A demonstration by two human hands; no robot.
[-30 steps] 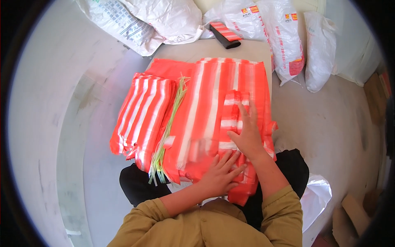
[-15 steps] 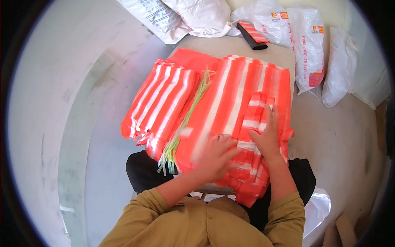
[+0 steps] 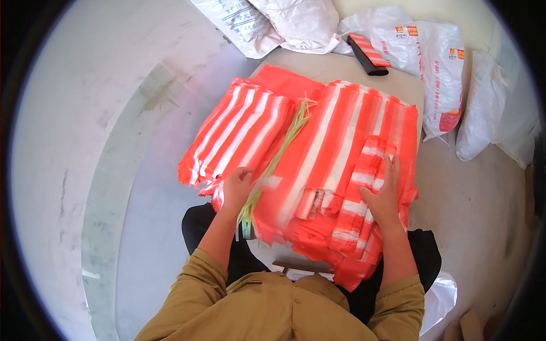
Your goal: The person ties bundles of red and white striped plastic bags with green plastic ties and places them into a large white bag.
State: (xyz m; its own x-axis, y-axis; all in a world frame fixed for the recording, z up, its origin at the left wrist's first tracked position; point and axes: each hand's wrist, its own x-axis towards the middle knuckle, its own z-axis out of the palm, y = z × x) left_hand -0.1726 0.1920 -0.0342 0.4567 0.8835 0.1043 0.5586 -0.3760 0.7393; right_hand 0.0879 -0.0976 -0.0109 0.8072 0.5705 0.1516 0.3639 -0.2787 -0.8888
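Note:
My left hand (image 3: 235, 190) is at the near right corner of a stack of red-and-white striped plastic bags (image 3: 239, 128), fingers curled; what they hold, if anything, is hidden. Beside it runs a bunch of thin green strips (image 3: 278, 152), lying between that stack and a larger flat stack of striped bags (image 3: 318, 136). With fingers spread, my right hand (image 3: 387, 196) rests on a narrow folded bundle of striped bags (image 3: 364, 176) on the larger stack's right part. Crumpled bag edges (image 3: 321, 230) hang at the near side.
Several white woven sacks (image 3: 441, 79) stand along the far side. A black roll with a striped piece (image 3: 368, 55) lies at the table's far edge (image 3: 307, 59). My dark-clothed knees (image 3: 424, 250) are below the stacks. A clear plastic bag (image 3: 441, 298) sits at lower right.
My left hand has moved left, from the near middle of the larger stack to the left stack's corner. My right hand stays on the folded bundle. The whole view has shifted slightly.

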